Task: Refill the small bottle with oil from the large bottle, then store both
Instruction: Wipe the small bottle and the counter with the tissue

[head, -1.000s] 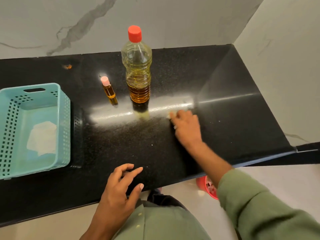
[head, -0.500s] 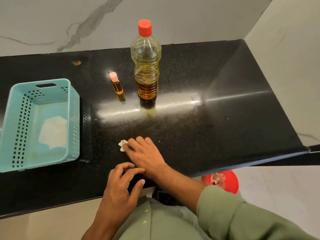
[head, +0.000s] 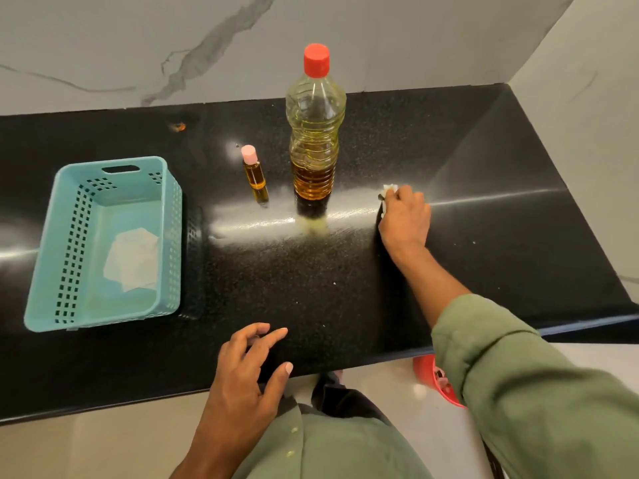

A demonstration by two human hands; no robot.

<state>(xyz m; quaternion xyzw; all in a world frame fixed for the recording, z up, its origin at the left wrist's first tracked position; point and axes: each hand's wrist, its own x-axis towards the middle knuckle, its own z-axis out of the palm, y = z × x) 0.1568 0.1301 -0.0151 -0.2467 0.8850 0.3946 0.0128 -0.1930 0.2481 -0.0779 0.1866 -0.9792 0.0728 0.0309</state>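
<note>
Pressing palm-down on the black surface (head: 484, 188), the right hand (head: 404, 223) has its fingers closed over a small white wad of tissue (head: 390, 189), a corner of which sticks out past the fingertips. It sits to the right of the large bottle (head: 315, 140), near but not touching it. That bottle stands upright with its red cap (head: 316, 60) on, amber oil filling only its lower part. Just beside it on the left stands the small bottle (head: 255, 176), upright too, pink cap (head: 248, 153) on and oil showing inside. The left hand (head: 247, 371) rests at the near edge of the surface, fingers loosely curled and holding nothing. Well to the left sits a teal perforated basket (head: 169, 236), apart from both bottles, with a pale sheet of paper (head: 133, 259) lying flat on its floor. Green sleeves (head: 518, 392) cover the person's arms. Below the surface edge, on the pale floor, part of a red bin (head: 428, 375) shows behind the right sleeve.
</note>
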